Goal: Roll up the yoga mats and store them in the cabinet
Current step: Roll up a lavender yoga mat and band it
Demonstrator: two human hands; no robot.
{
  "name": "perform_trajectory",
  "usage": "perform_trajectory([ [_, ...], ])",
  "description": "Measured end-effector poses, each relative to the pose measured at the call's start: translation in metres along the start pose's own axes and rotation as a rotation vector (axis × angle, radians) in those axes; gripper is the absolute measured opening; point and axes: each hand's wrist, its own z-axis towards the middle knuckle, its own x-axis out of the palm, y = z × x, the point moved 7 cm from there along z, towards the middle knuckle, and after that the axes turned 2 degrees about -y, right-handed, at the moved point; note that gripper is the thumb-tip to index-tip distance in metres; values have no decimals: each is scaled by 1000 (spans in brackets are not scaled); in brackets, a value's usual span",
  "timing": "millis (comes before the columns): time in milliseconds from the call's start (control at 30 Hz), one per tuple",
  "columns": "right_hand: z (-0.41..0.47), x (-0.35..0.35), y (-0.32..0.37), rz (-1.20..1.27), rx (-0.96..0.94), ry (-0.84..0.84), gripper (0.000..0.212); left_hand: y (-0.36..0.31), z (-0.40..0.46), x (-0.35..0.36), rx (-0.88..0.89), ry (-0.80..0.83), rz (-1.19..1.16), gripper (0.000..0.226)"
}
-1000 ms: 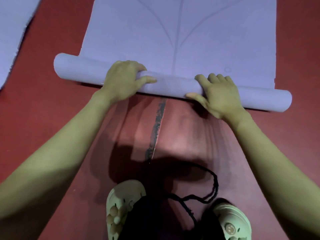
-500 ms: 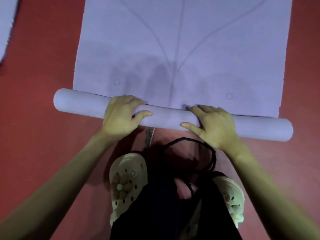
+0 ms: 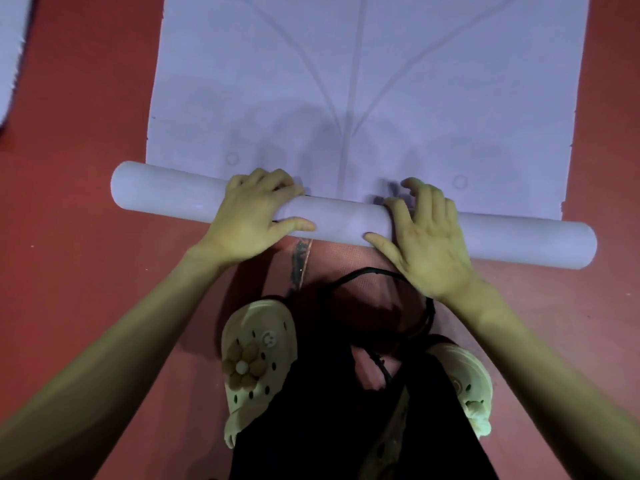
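A lilac yoga mat (image 3: 398, 81) lies on the red floor, its near end wound into a long roll (image 3: 339, 216) that runs slightly askew from left to right. My left hand (image 3: 254, 216) grips the roll left of centre, fingers curled over its top and thumb along its near side. My right hand (image 3: 429, 240) rests on the roll right of centre with the palm pressing down, fingers spread and lifted loosely over the far side. The unrolled part of the mat stretches away from me, marked with faint lines.
A second lilac mat (image 3: 12, 53) shows at the top left edge. My feet in pale clogs (image 3: 258, 362) stand just behind the roll, with dark clothing and a black cord (image 3: 415, 306) hanging between them. Red floor (image 3: 76, 271) lies on both sides.
The roll has been pushed further along the mat and has grown thicker. My right hand's fingers have loosened from a curl to a spread, lifted position. My feet have stepped forward.
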Motion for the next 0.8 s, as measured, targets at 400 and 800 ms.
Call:
perform_trajectory([
  [400,44,3,-11,-68,114,-89,58,-16,5,-8,-89,-372,93,34],
  [800,63,-5,-24,137,140,-47,51,-12,49,-1,-130,-303,376,30],
])
